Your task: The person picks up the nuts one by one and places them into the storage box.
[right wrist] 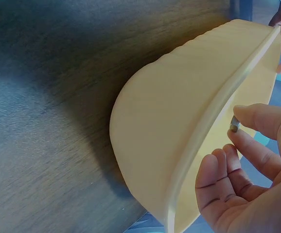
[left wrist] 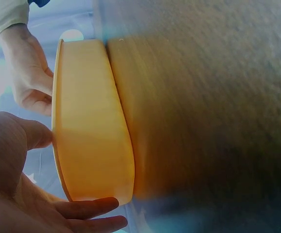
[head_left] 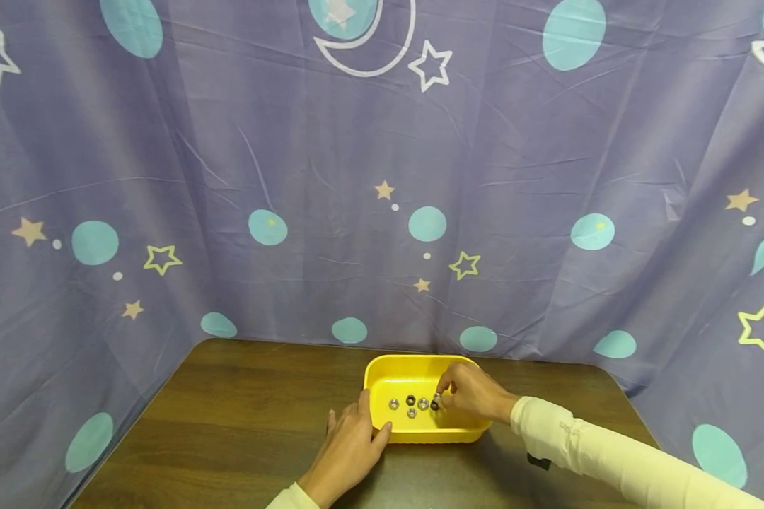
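Observation:
A yellow plastic tray point(head_left: 420, 437) sits on the table, with several hex nuts on its floor, among them silver nuts point(head_left: 393, 404) and a black nut point(head_left: 410, 400). My left hand point(head_left: 351, 442) rests against the tray's near left corner, thumb touching the rim and fairly straight fingers along the outer side. Over the right part of the tray, my right hand point(head_left: 474, 391) pinches a small metal nut point(right wrist: 234, 124) between thumb and index finger. Its other fingers are curled loosely. Another dark nut point(head_left: 434, 406) lies just below those fingertips.
The brown wooden table point(head_left: 248, 410) extends around the tray on all sides. A purple curtain point(head_left: 356, 155) with stars and moons hangs behind the table and along both sides. The tray's raised wall point(right wrist: 165, 107) stands between its inside and the tabletop.

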`<state>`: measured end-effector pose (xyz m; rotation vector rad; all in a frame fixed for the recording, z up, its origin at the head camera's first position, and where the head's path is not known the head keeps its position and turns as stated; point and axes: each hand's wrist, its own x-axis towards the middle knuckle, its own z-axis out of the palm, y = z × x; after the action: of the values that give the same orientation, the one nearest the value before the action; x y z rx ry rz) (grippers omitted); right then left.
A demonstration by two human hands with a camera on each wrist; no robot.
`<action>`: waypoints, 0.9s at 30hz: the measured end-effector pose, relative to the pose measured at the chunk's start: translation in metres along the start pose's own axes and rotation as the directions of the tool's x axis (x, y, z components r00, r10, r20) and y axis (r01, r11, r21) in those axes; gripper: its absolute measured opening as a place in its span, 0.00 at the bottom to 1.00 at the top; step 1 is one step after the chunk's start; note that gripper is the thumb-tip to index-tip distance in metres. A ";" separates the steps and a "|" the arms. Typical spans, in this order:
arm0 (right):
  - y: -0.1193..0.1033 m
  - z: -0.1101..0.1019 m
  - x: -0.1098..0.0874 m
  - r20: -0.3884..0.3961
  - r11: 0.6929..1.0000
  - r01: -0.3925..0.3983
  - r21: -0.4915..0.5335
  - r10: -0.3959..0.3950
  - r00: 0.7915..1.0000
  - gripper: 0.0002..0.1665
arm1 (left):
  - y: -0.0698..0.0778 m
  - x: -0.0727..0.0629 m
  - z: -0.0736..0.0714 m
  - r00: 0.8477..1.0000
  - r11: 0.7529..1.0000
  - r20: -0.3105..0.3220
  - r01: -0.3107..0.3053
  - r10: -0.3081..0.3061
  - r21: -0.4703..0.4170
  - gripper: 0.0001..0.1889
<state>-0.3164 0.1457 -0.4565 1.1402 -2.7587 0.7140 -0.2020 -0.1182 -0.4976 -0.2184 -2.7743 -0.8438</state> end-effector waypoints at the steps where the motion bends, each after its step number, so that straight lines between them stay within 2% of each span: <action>1: 0.000 0.001 0.001 -0.001 1.000 0.000 0.001 0.000 1.000 0.07 | 0.000 0.000 0.000 1.000 1.000 0.001 -0.001 0.001 0.000 0.40; 8: 0.002 0.006 0.013 -0.013 1.000 0.027 -0.009 -0.027 1.000 0.05 | 0.001 0.000 -0.001 1.000 1.000 0.014 0.012 -0.012 0.003 0.41; 17: 0.007 0.007 0.025 0.021 0.999 0.027 0.018 -0.027 0.999 0.04 | 0.002 0.000 -0.002 1.000 1.000 -0.010 -0.010 0.010 -0.007 0.39; 27: 0.007 0.010 0.034 0.026 0.999 0.029 0.024 -0.030 0.999 0.05 | 0.001 0.000 0.000 1.000 1.000 0.001 -0.002 0.002 -0.006 0.40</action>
<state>-0.3447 0.1238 -0.4607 1.2002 -2.7561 0.7350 -0.2016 -0.1176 -0.4971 -0.2226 -2.7724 -0.8519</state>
